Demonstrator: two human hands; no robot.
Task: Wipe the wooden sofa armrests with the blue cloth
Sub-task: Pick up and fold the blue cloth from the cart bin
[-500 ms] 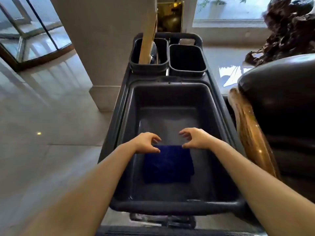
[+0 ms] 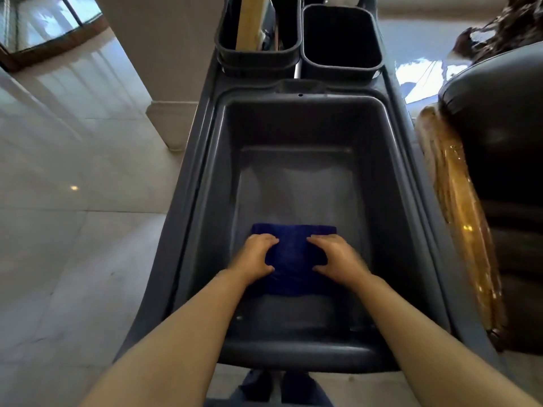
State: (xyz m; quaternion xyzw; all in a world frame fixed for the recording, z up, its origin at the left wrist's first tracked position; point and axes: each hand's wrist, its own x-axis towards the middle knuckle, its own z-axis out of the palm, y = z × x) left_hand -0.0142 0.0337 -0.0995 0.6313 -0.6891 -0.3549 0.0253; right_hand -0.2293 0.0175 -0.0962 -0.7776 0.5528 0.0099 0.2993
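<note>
While both of your hands are down in the big grey tub [image 2: 205, 201] of the cleaning cart, the task has barely begun. Your left hand [image 2: 255, 258] and right hand [image 2: 338, 259] sit side by side on the folded blue cloth [image 2: 293, 254], a strip of fabric showing between them. On each, the fingers curl over the far part of the cloth and the thumb hooks in at the near part, so you appear to be gripping it from both sides, though it lies flat on the tub floor, toward the near end.

Nothing has been wiped yet, as far as the view shows. The wooden armrest [image 2: 458, 218] runs along the right side of the cart, well apart from the cloth, with the dark leather sofa [image 2: 499, 136] beyond it on the right. Only this one armrest is in view; any other lies out of frame.

What remains is nearly everything: lift the cloth out of the tub, carry it right to the armrest, rub along the wood, then find and wipe the other armrest.
</note>
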